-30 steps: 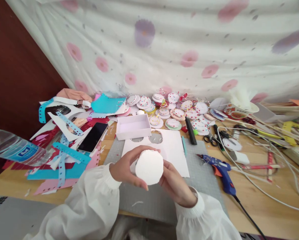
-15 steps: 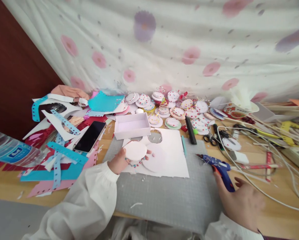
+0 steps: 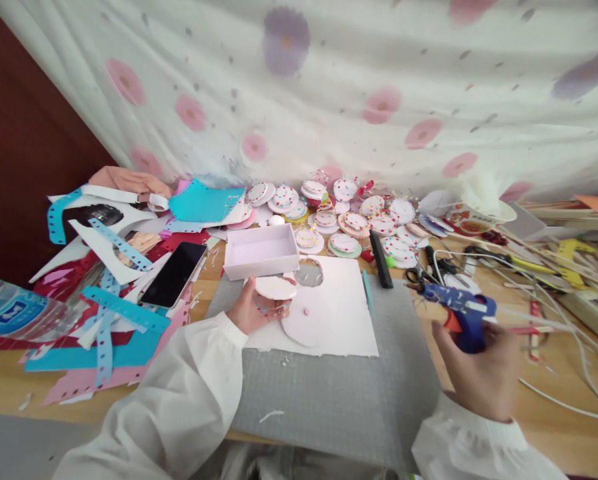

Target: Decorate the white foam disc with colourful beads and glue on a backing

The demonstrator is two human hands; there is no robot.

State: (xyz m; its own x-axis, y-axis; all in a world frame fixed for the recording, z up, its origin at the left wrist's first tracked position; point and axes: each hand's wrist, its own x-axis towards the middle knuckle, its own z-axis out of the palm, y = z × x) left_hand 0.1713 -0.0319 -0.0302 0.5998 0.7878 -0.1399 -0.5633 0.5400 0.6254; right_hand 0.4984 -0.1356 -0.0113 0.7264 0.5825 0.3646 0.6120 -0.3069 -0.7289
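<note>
My left hand (image 3: 253, 308) is closed on a small round white decorated disc (image 3: 275, 288), held just above the white paper sheet (image 3: 343, 320). A larger white paper circle (image 3: 306, 323) with a tiny pink dot lies on that sheet beside the hand. My right hand (image 3: 476, 370) grips a blue hot glue gun (image 3: 459, 312) lifted off the table at the right, nozzle pointing left. Both sleeves are white.
A grey cutting mat (image 3: 339, 393) lies under the sheet. Behind it stand a white open box (image 3: 261, 251), many decorated discs (image 3: 349, 220), a black phone (image 3: 175, 273), coloured paper scraps (image 3: 109, 293), scissors (image 3: 419, 275), cables (image 3: 553, 320) and a water bottle (image 3: 9, 310).
Both hands held the white disc together a second ago. The right hand then let go, reached right and picked up the glue gun. The left hand carried the disc toward the box.
</note>
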